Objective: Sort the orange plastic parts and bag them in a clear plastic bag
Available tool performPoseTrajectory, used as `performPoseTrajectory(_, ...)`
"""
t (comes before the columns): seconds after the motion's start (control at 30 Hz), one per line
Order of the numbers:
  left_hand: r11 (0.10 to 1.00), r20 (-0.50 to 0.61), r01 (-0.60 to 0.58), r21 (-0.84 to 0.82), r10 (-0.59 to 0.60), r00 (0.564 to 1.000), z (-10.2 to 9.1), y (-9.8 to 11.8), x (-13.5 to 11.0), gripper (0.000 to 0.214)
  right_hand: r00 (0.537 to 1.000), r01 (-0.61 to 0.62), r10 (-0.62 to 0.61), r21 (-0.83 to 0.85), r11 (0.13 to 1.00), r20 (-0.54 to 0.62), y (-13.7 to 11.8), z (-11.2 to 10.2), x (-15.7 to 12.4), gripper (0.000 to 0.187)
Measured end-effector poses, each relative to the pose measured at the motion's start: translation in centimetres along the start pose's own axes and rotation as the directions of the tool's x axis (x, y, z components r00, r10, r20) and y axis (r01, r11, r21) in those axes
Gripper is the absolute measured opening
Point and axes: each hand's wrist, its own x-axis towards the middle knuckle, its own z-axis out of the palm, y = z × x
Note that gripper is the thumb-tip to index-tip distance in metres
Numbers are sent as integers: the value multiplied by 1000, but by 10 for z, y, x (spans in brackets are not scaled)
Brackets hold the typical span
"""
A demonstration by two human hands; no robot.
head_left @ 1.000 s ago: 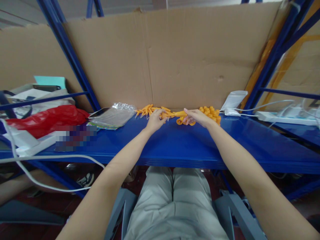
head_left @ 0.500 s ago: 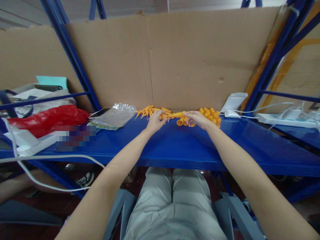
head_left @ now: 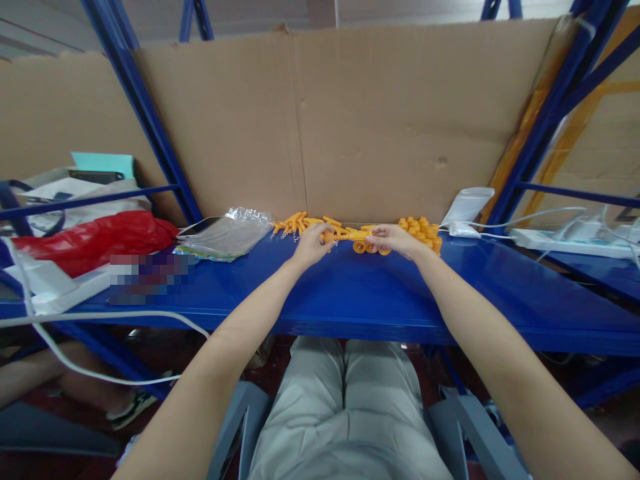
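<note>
Near the back of the blue table (head_left: 345,293), my left hand (head_left: 311,247) is closed with its fingertips around a small round orange plastic piece (head_left: 327,236). To its right, my right hand (head_left: 397,241) pinches the end of a long orange plastic part (head_left: 357,235), whose narrow end points towards my left hand. Just below that part stand several round orange cups (head_left: 371,247). Beyond my left hand lies a pile of orange sticks (head_left: 290,222) with small metal chains. Stacked orange pieces (head_left: 420,230) sit behind my right hand, which partly hides them.
Clear plastic bags (head_left: 233,233) and a red plastic bag (head_left: 110,237) lie on the left. White power strips (head_left: 570,241) with cables rest at both sides. A cardboard sheet (head_left: 360,120) walls off the back, between blue metal posts (head_left: 150,120). Another person's leg shows lower left.
My right hand and the long orange part have lowered slightly, and the part's narrow end is nearer my left hand. The other person's foot at lower left has moved down and left.
</note>
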Motion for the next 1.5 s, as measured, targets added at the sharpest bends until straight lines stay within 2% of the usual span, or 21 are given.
performPoseTrajectory(0.17,1000,9,2,17,-2,1000,2,-2,0,23,1000,0,1,-82,997,19,4,-1,2,21)
performPoseTrajectory(0.37,1000,18,3,13,-3,1000,3,-4,0,25,998,37,-32,-94,995,62,7,-4,4,28)
performPoseTrajectory(0.67,1000,21,7,24,-7,1000,2,0,-1,24,999,37,-34,-68,997,41,8,-1,5,25)
performPoseTrajectory(0.8,1000,23,11,25,-12,1000,2,0,0,23,1000,15,-15,1,1000,-2,11,1,7,18)
performPoseTrajectory(0.93,999,41,37,25,-38,998,3,-1,1,23,1000,16,-15,65,998,-20,14,1,9,31)
performPoseTrajectory(1.3,996,70,84,42,-87,994,2,2,1,23,994,110,-110,44,993,-9,18,2,15,30)
performPoseTrajectory(1.5,996,63,49,72,-54,997,0,5,0,24,995,94,-94,23,995,31,16,2,13,29)
